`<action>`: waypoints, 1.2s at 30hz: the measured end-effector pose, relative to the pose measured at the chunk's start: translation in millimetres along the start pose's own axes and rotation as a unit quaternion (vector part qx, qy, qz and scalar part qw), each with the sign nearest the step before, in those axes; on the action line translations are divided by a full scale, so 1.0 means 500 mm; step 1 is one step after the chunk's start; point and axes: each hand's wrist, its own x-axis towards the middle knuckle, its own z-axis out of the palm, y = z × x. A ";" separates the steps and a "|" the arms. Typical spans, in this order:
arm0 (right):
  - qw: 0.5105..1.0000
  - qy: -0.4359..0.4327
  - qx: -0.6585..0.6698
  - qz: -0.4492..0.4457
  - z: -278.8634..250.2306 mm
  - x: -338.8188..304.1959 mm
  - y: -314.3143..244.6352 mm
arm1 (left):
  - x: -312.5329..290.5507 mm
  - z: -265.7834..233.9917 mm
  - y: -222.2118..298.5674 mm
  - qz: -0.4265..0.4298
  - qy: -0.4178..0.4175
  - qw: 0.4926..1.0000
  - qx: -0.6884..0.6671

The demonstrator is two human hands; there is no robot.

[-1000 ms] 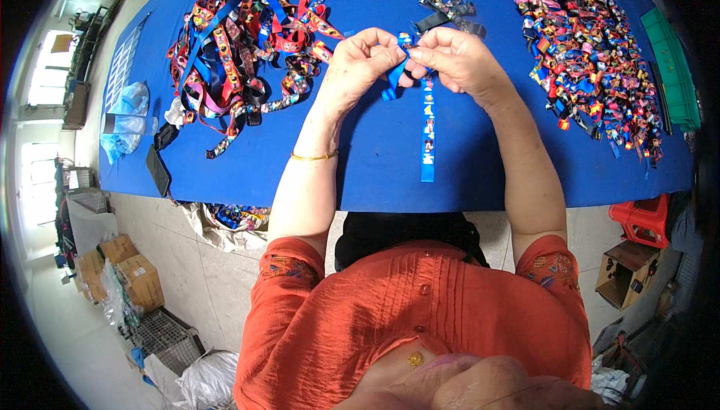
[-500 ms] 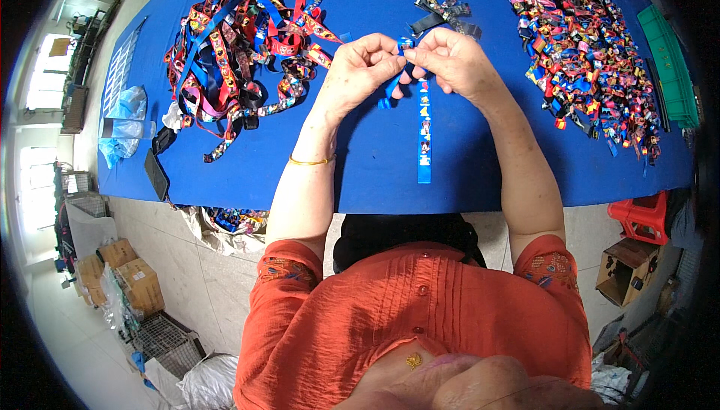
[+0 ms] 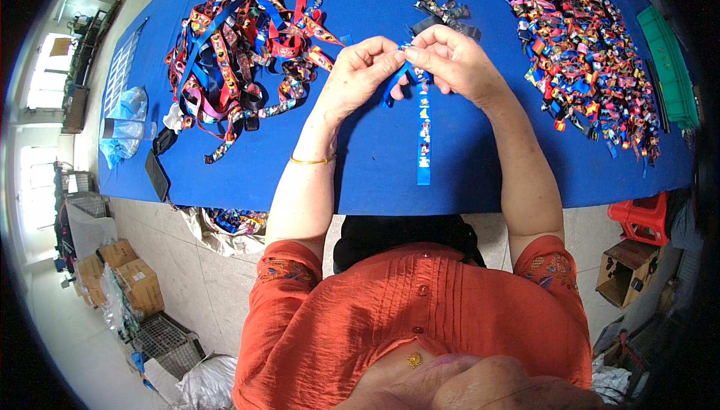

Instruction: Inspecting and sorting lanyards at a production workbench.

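Note:
A blue printed ribbon is pinched at its top between my two hands, over the middle of the blue table. One end, with small cartoon figures on it, hangs straight toward me; a plain blue end slants down beneath my left hand. My left hand is closed, thumb against fingers, on the left part of the ribbon. Thumb and fingers of my right hand press together on it at the folded top. The hands nearly touch, and the fingertips partly hide the fold.
A tangled heap of printed ribbons lies at the left. Many small folded ribbon pieces cover the right side, beside a green crate. Just beyond my hands is a small dark ribbon bunch. A clear cup lies far left.
Both hands stay at the same place, still pinching the ribbon. The plain blue end under my left hand has shifted slightly, and the fingers at the fold have moved a little.

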 end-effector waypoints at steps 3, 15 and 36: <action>0.999 0.023 -0.020 -0.019 0.011 0.000 0.004 | 0.000 0.002 -0.003 0.003 -0.001 0.999 0.036; 0.991 0.103 -0.057 -0.055 -0.013 0.005 0.006 | -0.007 -0.013 0.024 -0.068 -0.055 0.996 -0.002; 0.992 0.098 -0.057 -0.049 0.015 0.001 0.010 | -0.010 0.017 0.036 -0.023 0.015 1.000 -0.016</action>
